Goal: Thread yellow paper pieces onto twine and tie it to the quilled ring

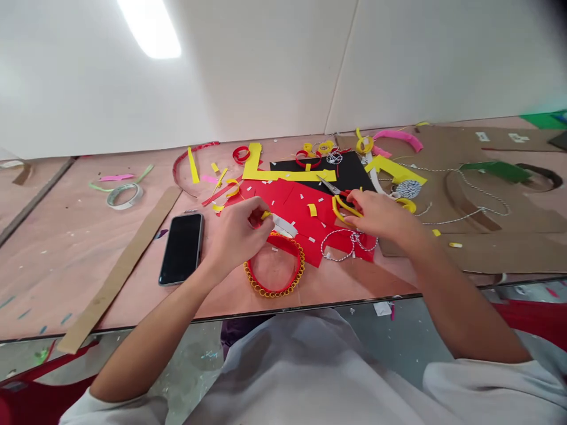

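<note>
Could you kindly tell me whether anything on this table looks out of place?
Yes: the long cardboard strip lies diagonally beside the phone and juts past the table's front edge, so its end looks unsupported.

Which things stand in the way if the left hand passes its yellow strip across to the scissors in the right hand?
Nothing upright stands between the left hand, with its yellow paper strip, and the scissors in the right hand. Only flat things lie below that gap: the red card and a small yellow paper scrap.
</note>
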Demonstrator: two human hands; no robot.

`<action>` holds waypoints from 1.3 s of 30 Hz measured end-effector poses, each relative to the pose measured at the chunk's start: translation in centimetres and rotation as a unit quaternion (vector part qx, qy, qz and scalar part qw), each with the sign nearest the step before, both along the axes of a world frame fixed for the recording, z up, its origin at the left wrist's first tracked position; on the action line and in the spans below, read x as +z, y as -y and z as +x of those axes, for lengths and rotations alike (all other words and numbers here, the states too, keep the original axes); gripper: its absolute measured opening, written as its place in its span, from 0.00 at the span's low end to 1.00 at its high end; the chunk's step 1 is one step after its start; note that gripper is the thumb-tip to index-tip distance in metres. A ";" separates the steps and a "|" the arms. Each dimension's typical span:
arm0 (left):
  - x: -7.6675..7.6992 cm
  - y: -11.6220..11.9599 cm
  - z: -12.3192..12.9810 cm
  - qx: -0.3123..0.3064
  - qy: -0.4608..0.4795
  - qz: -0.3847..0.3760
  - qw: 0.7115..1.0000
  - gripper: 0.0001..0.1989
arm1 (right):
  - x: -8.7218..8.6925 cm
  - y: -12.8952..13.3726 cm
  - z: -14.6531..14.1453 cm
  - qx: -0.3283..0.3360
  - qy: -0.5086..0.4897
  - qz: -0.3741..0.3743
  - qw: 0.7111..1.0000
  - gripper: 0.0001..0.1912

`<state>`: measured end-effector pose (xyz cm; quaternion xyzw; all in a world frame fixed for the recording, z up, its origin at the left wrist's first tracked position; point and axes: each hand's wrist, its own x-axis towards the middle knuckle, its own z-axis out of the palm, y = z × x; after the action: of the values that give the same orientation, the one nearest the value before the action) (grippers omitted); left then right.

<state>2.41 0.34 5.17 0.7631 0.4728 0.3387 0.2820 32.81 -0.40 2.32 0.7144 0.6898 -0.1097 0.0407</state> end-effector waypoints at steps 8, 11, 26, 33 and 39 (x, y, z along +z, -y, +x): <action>2.1 -1.7 2.0 -0.067 -0.118 0.214 0.967 0.05 | -1.5 -0.5 0.5 -0.008 0.005 0.016 1.000 0.18; 2.0 -1.7 2.1 -0.047 -0.101 0.180 0.977 0.04 | -2.1 -1.3 0.5 -0.031 0.002 0.016 0.999 0.22; -0.5 -2.1 1.4 0.019 0.009 0.002 1.000 0.02 | -1.8 -1.6 0.6 -0.074 -0.225 0.084 0.968 0.25; -0.6 -1.8 1.0 0.028 -0.015 0.032 0.999 0.02 | -0.9 -0.2 0.9 -0.098 -0.423 0.174 0.884 0.31; -0.8 -1.7 1.2 0.052 0.068 -0.075 0.994 0.04 | 2.2 3.6 -1.3 -0.161 -0.597 0.109 0.778 0.37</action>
<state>3.59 2.06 4.34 0.6895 0.5159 0.3675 0.3512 31.50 -4.04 4.52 0.6060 0.4577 -0.4438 -0.4756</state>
